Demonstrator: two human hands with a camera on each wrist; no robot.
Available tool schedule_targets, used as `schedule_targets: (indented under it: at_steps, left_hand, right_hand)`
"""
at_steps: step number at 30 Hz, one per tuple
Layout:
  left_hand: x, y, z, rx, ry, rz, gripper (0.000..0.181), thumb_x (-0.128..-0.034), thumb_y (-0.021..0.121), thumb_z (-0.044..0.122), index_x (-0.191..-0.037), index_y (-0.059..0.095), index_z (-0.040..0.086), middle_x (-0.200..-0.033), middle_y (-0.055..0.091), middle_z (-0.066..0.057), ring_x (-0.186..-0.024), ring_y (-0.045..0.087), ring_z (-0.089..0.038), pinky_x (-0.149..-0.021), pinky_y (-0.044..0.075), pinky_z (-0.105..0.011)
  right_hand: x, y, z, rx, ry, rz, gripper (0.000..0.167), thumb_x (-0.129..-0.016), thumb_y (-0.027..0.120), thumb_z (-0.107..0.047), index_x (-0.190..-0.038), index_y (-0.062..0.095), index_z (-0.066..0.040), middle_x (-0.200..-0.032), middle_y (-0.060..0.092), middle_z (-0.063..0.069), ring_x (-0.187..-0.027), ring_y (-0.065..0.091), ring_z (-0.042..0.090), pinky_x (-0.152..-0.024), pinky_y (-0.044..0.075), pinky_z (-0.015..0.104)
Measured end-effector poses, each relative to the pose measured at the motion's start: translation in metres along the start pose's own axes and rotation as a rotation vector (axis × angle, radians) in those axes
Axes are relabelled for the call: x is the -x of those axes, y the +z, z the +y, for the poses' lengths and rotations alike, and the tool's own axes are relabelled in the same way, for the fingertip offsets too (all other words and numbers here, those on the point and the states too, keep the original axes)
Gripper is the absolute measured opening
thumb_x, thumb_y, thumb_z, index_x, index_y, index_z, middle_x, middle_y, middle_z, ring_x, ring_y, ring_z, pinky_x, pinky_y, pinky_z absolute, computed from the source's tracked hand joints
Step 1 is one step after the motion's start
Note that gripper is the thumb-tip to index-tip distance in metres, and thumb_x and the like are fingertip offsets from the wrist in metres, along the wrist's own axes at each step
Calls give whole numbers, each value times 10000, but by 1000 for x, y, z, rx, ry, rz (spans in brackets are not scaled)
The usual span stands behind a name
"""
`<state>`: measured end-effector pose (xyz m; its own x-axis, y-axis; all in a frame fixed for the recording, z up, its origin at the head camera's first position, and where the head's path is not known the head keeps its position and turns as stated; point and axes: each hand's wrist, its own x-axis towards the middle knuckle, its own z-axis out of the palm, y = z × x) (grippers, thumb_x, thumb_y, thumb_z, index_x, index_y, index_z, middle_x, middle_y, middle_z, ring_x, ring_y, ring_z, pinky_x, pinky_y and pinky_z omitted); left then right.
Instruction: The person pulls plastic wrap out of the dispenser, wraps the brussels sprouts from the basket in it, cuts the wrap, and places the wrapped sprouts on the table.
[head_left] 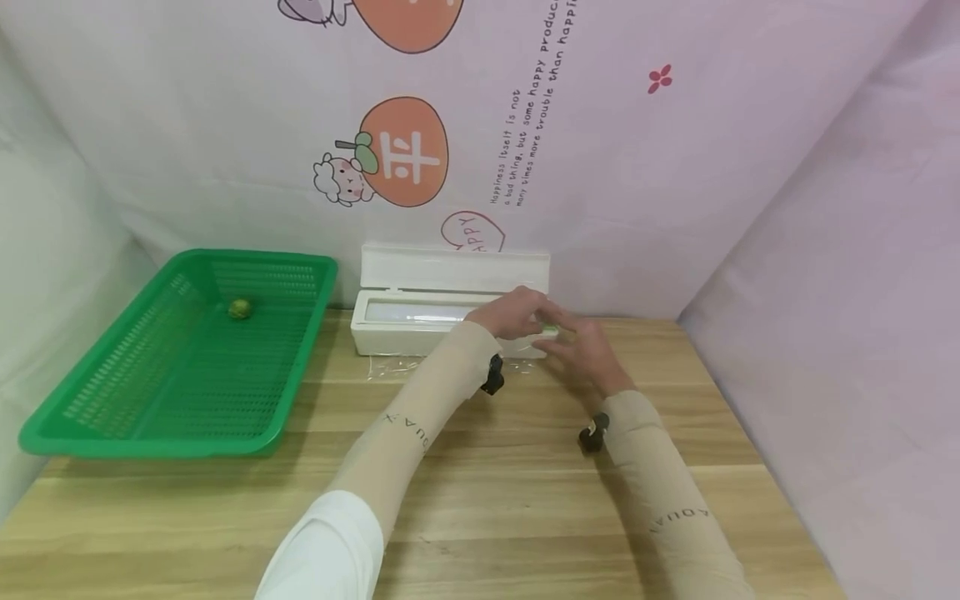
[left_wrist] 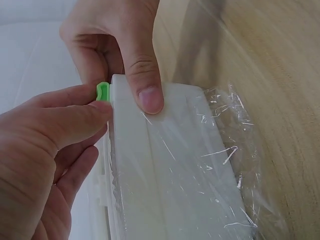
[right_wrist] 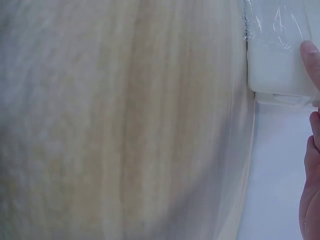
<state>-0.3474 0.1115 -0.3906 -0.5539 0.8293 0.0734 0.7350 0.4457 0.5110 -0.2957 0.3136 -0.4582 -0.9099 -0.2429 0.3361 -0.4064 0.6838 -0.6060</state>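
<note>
A long white cling film dispenser box stands at the back of the table, its lid raised against the backdrop. Clear cling film drapes over the front and onto the wood. At the box's right end, my left hand pinches a small green slide cutter between thumb and fingers on the top edge. My right hand grips that same end, its thumb pressed on the front face. In the right wrist view only part of the right hand shows.
A green plastic basket sits on the left of the table, with a small round greenish item inside. A printed cloth backdrop rises right behind the box. Fabric walls flank both sides of the wooden table.
</note>
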Motion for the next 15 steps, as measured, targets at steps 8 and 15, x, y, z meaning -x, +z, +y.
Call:
schedule_targets:
  at_steps: [8,15]
  left_hand:
    - [-7,1,-4,12,-10,-1,442,-985,694,3,-1355,719,242,-1336,748,53,-1195,689,-114,-1086,545,-261]
    - [-10,0,-4,-11,-13,-16,412,-974,704,12,-1319,741,236,-1282,772,42,-1129,700,-93,-1064,558,-261]
  right_hand:
    - [-1,1,3,3,7,18,663,-859,881,-328,-1463,625,-229,-1509,603,37,-1427,577,294,-1210,465,449]
    - [0,1,4,6,20,19,655,-861,879,-328,-1458,627,-228,-1505,605,46,-1418,587,303,-1200,475,467]
